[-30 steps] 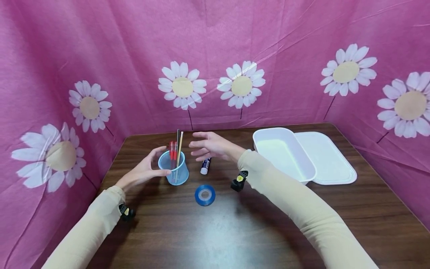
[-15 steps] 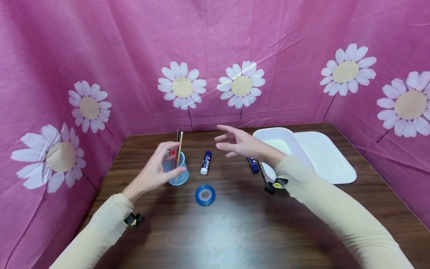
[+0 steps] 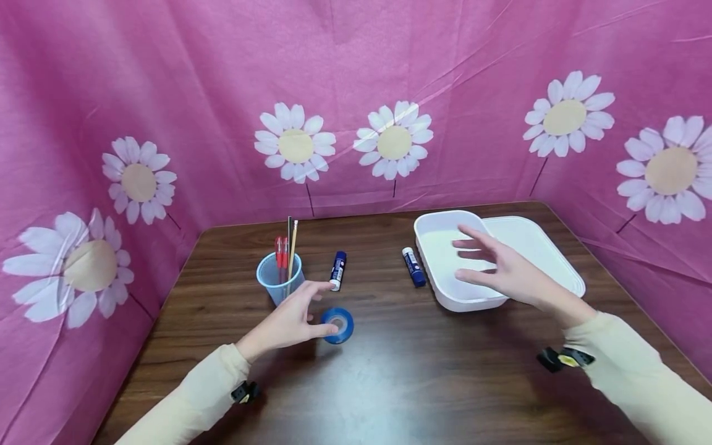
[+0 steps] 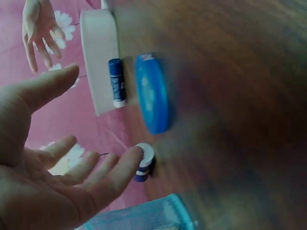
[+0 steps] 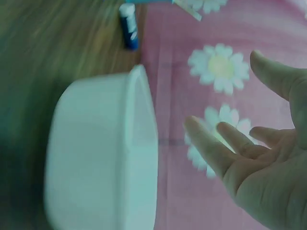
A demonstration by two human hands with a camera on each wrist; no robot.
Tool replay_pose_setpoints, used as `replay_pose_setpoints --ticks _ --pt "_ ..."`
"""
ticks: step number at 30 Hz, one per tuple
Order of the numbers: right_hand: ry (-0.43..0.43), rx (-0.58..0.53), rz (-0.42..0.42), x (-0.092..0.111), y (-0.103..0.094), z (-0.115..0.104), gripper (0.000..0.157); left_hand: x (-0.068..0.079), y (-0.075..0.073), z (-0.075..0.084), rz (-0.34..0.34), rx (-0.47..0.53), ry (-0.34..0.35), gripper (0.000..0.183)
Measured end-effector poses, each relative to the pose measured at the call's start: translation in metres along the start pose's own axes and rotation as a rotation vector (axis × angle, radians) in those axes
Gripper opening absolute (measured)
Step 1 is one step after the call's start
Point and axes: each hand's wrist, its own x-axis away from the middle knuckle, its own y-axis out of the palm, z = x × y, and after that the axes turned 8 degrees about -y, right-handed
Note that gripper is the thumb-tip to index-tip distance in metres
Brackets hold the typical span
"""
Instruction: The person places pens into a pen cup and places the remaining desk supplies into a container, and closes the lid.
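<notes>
My left hand (image 3: 295, 318) hovers with straight fingers just left of a blue tape roll (image 3: 338, 325) lying on the dark wooden table; it holds nothing. In the left wrist view the left hand (image 4: 57, 167) is spread, with the tape roll (image 4: 152, 93) beyond the fingertips. My right hand (image 3: 495, 266) is spread over the near rim of a white plastic tub (image 3: 445, 244), empty. The right wrist view shows the right hand (image 5: 254, 158) beside the tub (image 5: 103, 153).
A blue cup (image 3: 276, 278) with red pens and pencils stands at the left. Two glue sticks lie on the table, one (image 3: 337, 270) by the cup, one (image 3: 414, 267) beside the tub. The tub's white lid (image 3: 536, 250) lies at its right. Pink flowered cloth surrounds the table.
My left hand left the cup and came down toward the tape roll. My right hand swept right, from above the glue stick to over the tub.
</notes>
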Motion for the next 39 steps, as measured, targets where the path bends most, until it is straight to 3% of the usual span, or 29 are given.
replay_pose_setpoints --ticks 6,11,20,28,39 --pt "-0.084 0.202 0.196 0.042 -0.016 0.03 0.095 -0.001 0.008 -0.009 -0.037 0.003 -0.047 0.082" --pt "-0.032 0.278 0.293 0.068 -0.023 0.056 0.098 -0.003 0.01 -0.015 -0.071 0.033 -0.072 0.086" --pt "0.138 -0.036 0.088 0.078 -0.028 0.084 0.099 -0.01 0.014 -0.022 -0.105 0.073 -0.084 0.087" --pt "0.2 0.0 0.028 0.077 -0.025 0.095 0.093 -0.016 0.019 -0.021 -0.141 0.044 -0.086 0.082" --pt "0.234 0.035 -0.014 0.069 -0.026 0.091 0.093 -0.021 0.02 -0.022 -0.174 0.027 -0.109 0.076"
